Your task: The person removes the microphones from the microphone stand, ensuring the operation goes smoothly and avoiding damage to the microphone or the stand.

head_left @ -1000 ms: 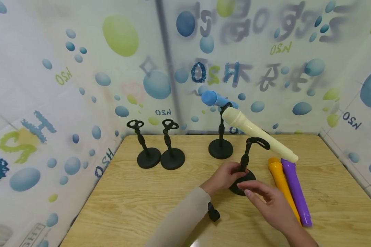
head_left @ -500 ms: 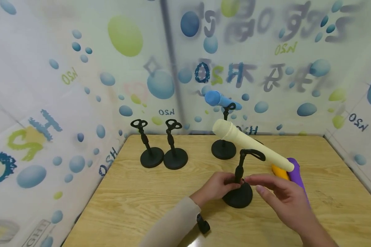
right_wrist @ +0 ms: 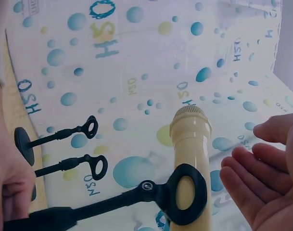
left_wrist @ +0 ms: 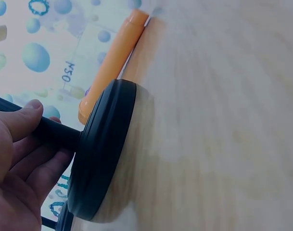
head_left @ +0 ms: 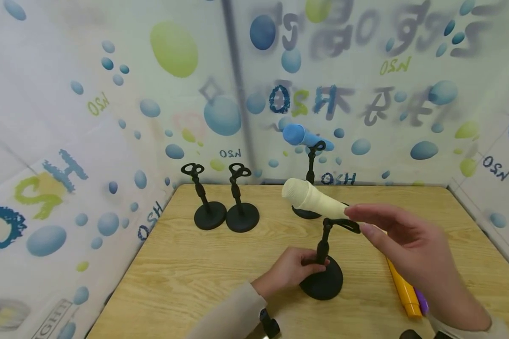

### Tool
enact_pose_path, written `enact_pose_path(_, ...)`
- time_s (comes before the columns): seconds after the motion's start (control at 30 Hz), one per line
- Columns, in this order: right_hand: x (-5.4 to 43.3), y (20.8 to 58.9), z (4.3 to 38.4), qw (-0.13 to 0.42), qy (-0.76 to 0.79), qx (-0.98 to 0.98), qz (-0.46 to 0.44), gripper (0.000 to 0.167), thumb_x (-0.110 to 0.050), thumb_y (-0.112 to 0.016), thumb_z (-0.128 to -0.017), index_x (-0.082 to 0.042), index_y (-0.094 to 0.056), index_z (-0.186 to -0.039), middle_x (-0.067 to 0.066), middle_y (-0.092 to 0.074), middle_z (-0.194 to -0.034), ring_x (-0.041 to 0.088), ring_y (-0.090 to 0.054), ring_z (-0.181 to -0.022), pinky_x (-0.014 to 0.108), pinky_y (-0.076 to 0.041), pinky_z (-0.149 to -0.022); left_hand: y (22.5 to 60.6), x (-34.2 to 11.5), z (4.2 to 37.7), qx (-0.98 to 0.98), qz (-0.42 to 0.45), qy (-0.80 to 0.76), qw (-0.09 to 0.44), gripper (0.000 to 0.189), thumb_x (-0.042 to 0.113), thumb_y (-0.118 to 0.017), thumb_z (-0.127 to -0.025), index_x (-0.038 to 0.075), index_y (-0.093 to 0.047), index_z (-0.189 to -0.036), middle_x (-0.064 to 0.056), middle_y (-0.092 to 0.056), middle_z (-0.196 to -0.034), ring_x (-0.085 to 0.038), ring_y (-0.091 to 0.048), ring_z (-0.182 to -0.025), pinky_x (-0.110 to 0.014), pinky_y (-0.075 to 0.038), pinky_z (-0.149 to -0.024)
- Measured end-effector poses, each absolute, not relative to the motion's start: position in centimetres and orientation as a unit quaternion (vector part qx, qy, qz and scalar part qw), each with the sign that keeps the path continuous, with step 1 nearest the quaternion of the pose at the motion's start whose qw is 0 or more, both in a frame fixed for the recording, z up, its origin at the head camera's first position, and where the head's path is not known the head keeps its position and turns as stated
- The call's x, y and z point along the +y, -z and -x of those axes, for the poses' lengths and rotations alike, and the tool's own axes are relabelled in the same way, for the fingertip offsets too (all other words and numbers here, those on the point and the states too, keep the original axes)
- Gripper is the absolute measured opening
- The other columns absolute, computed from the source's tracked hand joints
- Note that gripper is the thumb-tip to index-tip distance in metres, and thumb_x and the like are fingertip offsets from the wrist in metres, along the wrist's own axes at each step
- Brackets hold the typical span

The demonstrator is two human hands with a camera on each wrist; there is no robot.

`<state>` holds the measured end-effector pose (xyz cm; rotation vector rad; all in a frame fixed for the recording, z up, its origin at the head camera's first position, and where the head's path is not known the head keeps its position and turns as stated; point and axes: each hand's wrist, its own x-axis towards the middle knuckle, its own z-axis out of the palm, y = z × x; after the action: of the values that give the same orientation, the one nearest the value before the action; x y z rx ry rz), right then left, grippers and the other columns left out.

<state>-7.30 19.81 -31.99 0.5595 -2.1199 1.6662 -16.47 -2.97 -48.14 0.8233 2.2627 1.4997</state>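
My left hand (head_left: 289, 269) grips the stem of a black microphone stand (head_left: 324, 282) just above its round base. A cream microphone (head_left: 309, 195) lies tilted in the stand's ring clip, its head raised toward the left. Beside the microphone's lower half is my right hand (head_left: 422, 252), fingers extended and thumb apart. In the right wrist view a gap separates this hand from the microphone, whose body passes through the clip (right_wrist: 200, 193). The left wrist view shows the base (left_wrist: 105, 149) low at the tabletop; whether it fully rests there I cannot tell.
Two black stands (head_left: 209, 215) with bare clips stand at the back left. Behind the cream microphone, another stand carries a blue microphone (head_left: 302, 135). An orange microphone (head_left: 403, 288) and a purple one (head_left: 422, 301) lie at the right, partly hidden by my right hand. Printed curtains surround the table.
My left hand has brought the stand with the cream microphone nearer and slightly left. My right hand has risen from near the base to beside the microphone.
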Motion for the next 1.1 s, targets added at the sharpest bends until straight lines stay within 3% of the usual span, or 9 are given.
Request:
enact_pose_path(0.23,18.8,29.7,9.1,0.188,-0.504,-0.820,-0.198,0.039,0.001,-0.076,-0.099,-0.016,-0.075,-0.133,-0.010,-0.079,-0.128,0.000,-0.074,-0.115,0.012,-0.058,-0.093,48.2,-3.4,15.6,0.779,-0.274,-0.543,0.153,0.020,0.011,-0.079,-0.099,0.006,-0.082,-0.119,-0.008,-0.084,-0.115,-0.005,-0.078,-0.109,-0.015,-0.058,-0.091)
enact_pose_path(0.47,18.2,29.3,10.5,0.178,-0.477,-0.822,-0.256,0.038,0.000,-0.079,-0.097,-0.012,-0.075,-0.132,-0.019,-0.075,-0.129,-0.005,-0.070,-0.119,0.011,-0.055,-0.097,48.5,-3.7,15.1,0.779,-0.284,-0.543,0.134,0.021,0.011,-0.078,-0.100,0.005,-0.082,-0.120,-0.007,-0.084,-0.115,-0.002,-0.076,-0.108,-0.015,-0.058,-0.090)
enact_pose_path(0.73,17.7,29.2,11.2,0.150,-0.464,-0.820,-0.300,0.043,0.000,-0.081,-0.095,-0.017,-0.075,-0.134,0.004,-0.074,-0.135,-0.003,-0.070,-0.119,0.014,-0.057,-0.097,48.8,-3.8,14.8,0.775,-0.288,-0.547,0.130,0.021,0.010,-0.078,-0.100,0.004,-0.082,-0.119,-0.007,-0.084,-0.114,0.001,-0.075,-0.107,-0.015,-0.058,-0.090)
enact_pose_path(1.1,17.1,29.1,11.8,0.178,-0.364,-0.858,-0.315,0.047,-0.008,-0.091,-0.086,-0.014,-0.077,-0.130,0.006,-0.077,-0.126,0.013,-0.072,-0.099,0.030,-0.064,-0.085,48.9,-4.1,15.0,0.763,-0.303,-0.554,0.137,0.020,0.014,-0.076,-0.102,0.006,-0.082,-0.119,-0.008,-0.084,-0.115,-0.001,-0.074,-0.111,-0.017,-0.058,-0.093)
